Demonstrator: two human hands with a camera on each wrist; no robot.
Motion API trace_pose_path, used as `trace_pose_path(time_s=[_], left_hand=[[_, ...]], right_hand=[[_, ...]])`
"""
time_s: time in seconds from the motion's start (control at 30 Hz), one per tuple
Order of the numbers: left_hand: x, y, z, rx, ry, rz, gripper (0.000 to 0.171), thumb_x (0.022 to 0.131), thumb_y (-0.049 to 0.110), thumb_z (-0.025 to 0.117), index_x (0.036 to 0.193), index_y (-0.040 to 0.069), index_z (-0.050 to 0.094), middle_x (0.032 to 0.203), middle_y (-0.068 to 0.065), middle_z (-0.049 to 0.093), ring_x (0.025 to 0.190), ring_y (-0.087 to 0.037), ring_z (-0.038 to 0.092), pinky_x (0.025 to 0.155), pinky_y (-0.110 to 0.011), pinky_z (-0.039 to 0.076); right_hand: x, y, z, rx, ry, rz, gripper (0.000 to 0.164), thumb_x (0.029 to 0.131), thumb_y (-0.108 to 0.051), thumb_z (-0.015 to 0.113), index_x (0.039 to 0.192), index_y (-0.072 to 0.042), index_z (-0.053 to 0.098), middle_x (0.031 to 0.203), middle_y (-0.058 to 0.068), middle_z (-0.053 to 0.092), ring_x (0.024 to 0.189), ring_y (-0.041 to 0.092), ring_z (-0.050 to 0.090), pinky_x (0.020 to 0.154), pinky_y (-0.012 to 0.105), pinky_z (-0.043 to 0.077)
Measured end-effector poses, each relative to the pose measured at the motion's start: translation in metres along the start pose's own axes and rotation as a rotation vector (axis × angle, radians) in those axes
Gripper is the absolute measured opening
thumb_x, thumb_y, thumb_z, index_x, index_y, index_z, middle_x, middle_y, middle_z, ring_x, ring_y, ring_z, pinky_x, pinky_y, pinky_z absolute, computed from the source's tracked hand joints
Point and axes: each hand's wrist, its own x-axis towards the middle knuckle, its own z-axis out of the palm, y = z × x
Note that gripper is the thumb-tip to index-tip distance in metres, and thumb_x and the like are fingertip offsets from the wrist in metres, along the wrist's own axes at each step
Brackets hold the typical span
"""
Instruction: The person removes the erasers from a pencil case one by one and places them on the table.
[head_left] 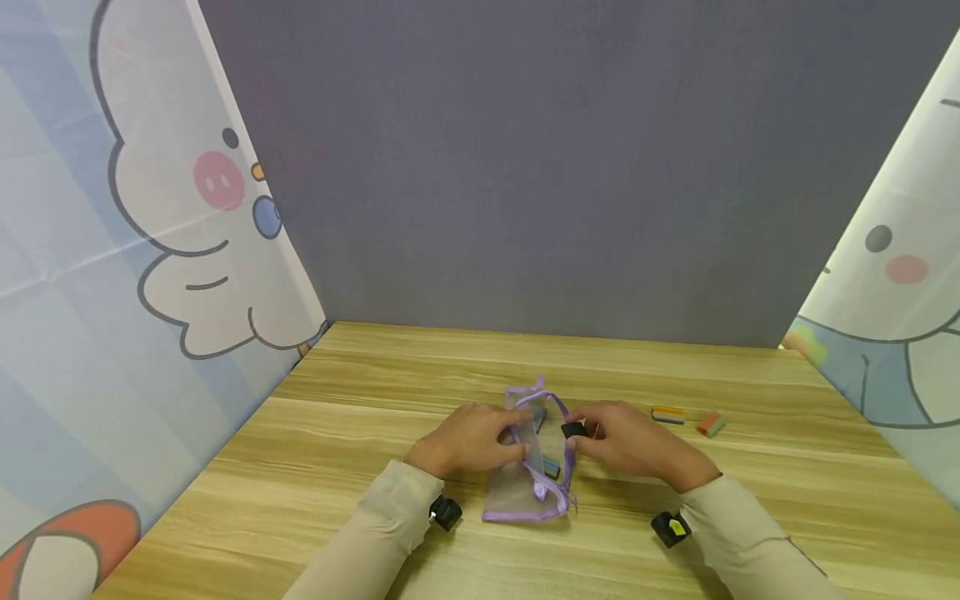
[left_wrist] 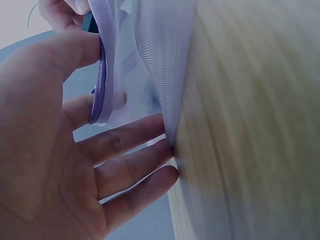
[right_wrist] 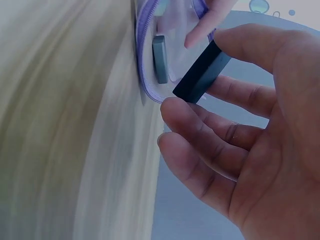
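A mesh zip pouch [head_left: 513, 493] with purple trim lies on the table, its mouth spread toward the right. My left hand [head_left: 467, 437] holds the pouch's near-left rim between thumb and index finger, while the other fingers rest along the mesh in the left wrist view. At the opening, my right hand [head_left: 633, 440] pinches a small dark rectangular block [right_wrist: 201, 72] between thumb and fingers. Inside the pouch sit a grey block [head_left: 537, 417] and a blue-grey block [head_left: 551, 467]. What the blocks are made of cannot be told.
Right of my right hand, an orange-and-grey block [head_left: 667, 414] and a red-and-green block [head_left: 711, 424] lie on the wooden table [head_left: 337, 417]. A dark grey panel [head_left: 510, 167] rises behind the table. Cartoon-printed curtains [head_left: 172, 192] flank both sides.
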Motion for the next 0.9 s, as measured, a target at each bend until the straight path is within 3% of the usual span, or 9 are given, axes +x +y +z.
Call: trace_pose_path(time_s=[0.23,0.53,0.7,0.9], left_hand=[[-0.001,0.001,-0.001,-0.004,0.018,-0.007,0.052,0.094,0.044,0.060,0.141,0.021,0.060,0.101,0.006,0.067,0.064,-0.006,0.050,0.059,-0.025,0.040],[0.001,0.001,0.003,-0.016,0.054,-0.022,0.044,0.093,0.034,0.060,0.135,0.022,0.065,0.088,0.010,0.064,0.065,-0.005,0.050,0.064,-0.026,0.044],[0.002,0.000,0.005,-0.029,0.043,-0.030,0.045,0.093,0.033,0.060,0.137,0.022,0.064,0.081,0.012,0.058,0.059,-0.005,0.046,0.058,-0.025,0.041],[0.002,0.000,0.005,-0.031,0.040,-0.024,0.046,0.093,0.035,0.060,0.137,0.022,0.064,0.086,0.010,0.062,0.058,-0.005,0.046,0.057,-0.024,0.040]], right_hand=[[-0.001,0.001,-0.008,0.032,-0.009,0.013,0.034,0.098,-0.033,0.066,0.125,-0.012,0.068,0.091,-0.010,0.065,0.080,0.007,0.060,0.069,0.031,0.051],[-0.006,0.005,-0.019,0.016,0.018,0.017,0.035,0.098,-0.034,0.065,0.124,-0.009,0.067,0.091,-0.008,0.065,0.080,0.005,0.060,0.069,0.031,0.051],[-0.008,0.006,-0.024,-0.007,0.028,0.032,0.039,0.099,-0.037,0.064,0.125,-0.008,0.067,0.090,-0.008,0.065,0.077,0.003,0.058,0.068,0.031,0.050],[-0.011,0.007,-0.028,0.007,0.035,0.055,0.038,0.099,-0.038,0.064,0.125,-0.010,0.067,0.091,-0.008,0.066,0.077,0.005,0.059,0.068,0.032,0.050]])
